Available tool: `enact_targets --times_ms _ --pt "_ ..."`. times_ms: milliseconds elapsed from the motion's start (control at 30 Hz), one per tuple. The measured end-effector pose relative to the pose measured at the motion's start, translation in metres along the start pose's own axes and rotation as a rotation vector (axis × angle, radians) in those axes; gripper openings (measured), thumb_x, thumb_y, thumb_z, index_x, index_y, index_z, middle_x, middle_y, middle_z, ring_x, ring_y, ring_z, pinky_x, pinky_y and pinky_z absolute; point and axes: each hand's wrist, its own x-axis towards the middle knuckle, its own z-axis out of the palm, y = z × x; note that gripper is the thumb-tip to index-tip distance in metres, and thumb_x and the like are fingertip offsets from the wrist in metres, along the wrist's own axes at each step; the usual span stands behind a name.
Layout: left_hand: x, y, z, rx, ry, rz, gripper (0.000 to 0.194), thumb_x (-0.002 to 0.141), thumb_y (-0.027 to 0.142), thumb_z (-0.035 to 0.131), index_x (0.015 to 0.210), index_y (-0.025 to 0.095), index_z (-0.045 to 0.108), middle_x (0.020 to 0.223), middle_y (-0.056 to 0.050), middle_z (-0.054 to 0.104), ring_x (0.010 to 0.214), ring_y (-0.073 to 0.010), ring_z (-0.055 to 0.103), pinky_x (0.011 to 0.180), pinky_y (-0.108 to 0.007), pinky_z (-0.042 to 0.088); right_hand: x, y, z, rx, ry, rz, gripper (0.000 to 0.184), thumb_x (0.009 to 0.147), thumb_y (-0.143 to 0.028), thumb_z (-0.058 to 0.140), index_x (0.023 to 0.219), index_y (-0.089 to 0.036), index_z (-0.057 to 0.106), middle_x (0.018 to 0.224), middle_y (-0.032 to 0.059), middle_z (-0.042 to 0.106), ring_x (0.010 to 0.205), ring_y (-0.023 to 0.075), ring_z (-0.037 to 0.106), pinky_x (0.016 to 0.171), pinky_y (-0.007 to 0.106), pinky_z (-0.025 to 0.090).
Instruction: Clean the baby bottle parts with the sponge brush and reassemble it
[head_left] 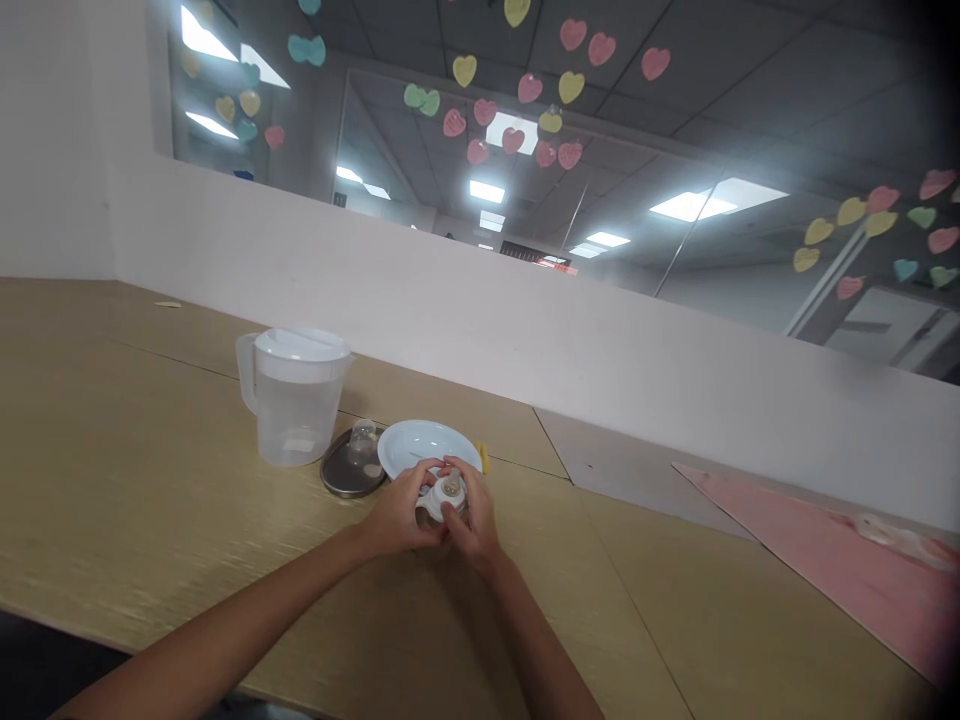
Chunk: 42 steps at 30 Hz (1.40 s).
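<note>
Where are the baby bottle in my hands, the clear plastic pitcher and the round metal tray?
Baby bottle [436,497]: head view, on its white collar.
Clear plastic pitcher [295,415]: head view, middle of its body, below the white lid.
Round metal tray [346,476]: head view, bare part of its surface.

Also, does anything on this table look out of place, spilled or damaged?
Nothing looks spilled or damaged. Slightly untidy, though: a small pale scrap lies loose near the wall at left, and a crumpled item sits on the pink sheet at right.

One pitcher [298,410], one blue bowl [420,437], one round tray [342,472], one clear cap [363,436], one bottle [450,490], one pink sheet [825,556]
</note>
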Motion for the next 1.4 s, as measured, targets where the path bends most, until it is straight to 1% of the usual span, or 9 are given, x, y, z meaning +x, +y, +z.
enact_targets --times_ms 100,200,367,533,800,933,1100,1267,1400 --pt "0.001 0.000 -0.001 -0.015 -0.009 0.023 0.071 0.057 0.023 0.066 0.123 0.021 0.038 0.111 -0.008 0.058 0.100 -0.0248 0.055 0.086 -0.037 0.044 -0.002 0.000 0.001 0.033 -0.007 0.018 0.046 0.083 -0.038 0.045 0.125 -0.020 0.042 0.120 0.0098 0.056 0.110 0.0256 0.053 0.092 0.041 0.042" --pt "0.001 -0.002 0.000 -0.002 -0.003 0.015 0.072 0.058 0.024 0.067 0.123 0.021 0.037 0.109 -0.007 0.057 0.098 -0.0244 0.056 0.085 -0.036 0.044 -0.003 -0.001 0.003 0.012 0.014 0.055 0.045 0.082 -0.038 0.047 0.123 -0.020 0.042 0.115 0.0093 0.057 0.105 0.0249 0.055 0.089 0.041 0.044" --pt "0.000 -0.007 0.003 0.059 0.010 -0.020 0.073 0.059 0.026 0.068 0.124 0.020 0.036 0.103 -0.007 0.056 0.092 -0.0227 0.056 0.082 -0.036 0.044 -0.002 -0.002 0.009 -0.075 0.087 0.124 0.045 0.078 -0.038 0.054 0.117 -0.019 0.043 0.105 0.0079 0.056 0.094 0.0225 0.056 0.082 0.039 0.045" --pt "0.000 -0.006 0.005 0.111 0.036 0.027 0.066 0.061 0.023 0.065 0.121 0.019 0.038 0.103 -0.007 0.055 0.092 -0.0223 0.054 0.083 -0.036 0.043 -0.002 -0.008 0.015 -0.177 0.162 0.179 0.040 0.076 -0.036 0.054 0.112 -0.019 0.045 0.090 0.0043 0.055 0.080 0.0198 0.054 0.074 0.037 0.045" --pt "-0.001 0.000 0.005 0.150 0.042 0.040 0.065 0.058 0.017 0.061 0.120 0.018 0.040 0.104 -0.007 0.056 0.094 -0.0233 0.053 0.083 -0.037 0.042 -0.001 -0.008 0.018 -0.202 0.183 0.234 0.040 0.073 -0.035 0.056 0.109 -0.020 0.046 0.088 0.0042 0.056 0.084 0.0216 0.054 0.075 0.037 0.044" --pt "0.000 0.001 0.004 0.120 0.055 0.036 0.062 0.060 0.021 0.062 0.118 0.017 0.041 0.105 -0.008 0.057 0.094 -0.0233 0.054 0.084 -0.038 0.043 0.001 -0.007 0.018 -0.152 0.217 0.272 0.040 0.069 -0.037 0.062 0.104 -0.022 0.048 0.090 0.0032 0.055 0.085 0.0205 0.053 0.075 0.036 0.044" --pt "0.000 0.003 0.003 0.112 0.042 0.017 0.069 0.055 0.023 0.066 0.120 0.018 0.042 0.104 -0.006 0.056 0.095 -0.0236 0.054 0.086 -0.037 0.043 0.004 -0.006 0.014 -0.106 0.240 0.346 0.044 0.064 -0.039 0.068 0.099 -0.021 0.048 0.087 0.0003 0.052 0.081 0.0175 0.052 0.071 0.031 0.044" --pt "0.000 0.003 0.003 0.128 0.037 0.014 0.068 0.055 0.022 0.066 0.119 0.018 0.043 0.105 -0.007 0.056 0.096 -0.0238 0.054 0.087 -0.038 0.042 0.004 -0.005 0.013 -0.112 0.207 0.335 0.040 0.065 -0.039 0.068 0.095 -0.021 0.049 0.085 -0.0001 0.052 0.079 0.0169 0.052 0.070 0.030 0.042" --pt "0.001 0.002 0.003 0.147 0.029 0.019 0.066 0.056 0.022 0.066 0.118 0.018 0.044 0.106 -0.007 0.057 0.099 -0.0251 0.053 0.088 -0.039 0.042 0.004 -0.005 0.014 -0.115 0.212 0.310 0.037 0.066 -0.038 0.067 0.094 -0.021 0.050 0.085 0.0002 0.052 0.080 0.0175 0.051 0.071 0.030 0.042"
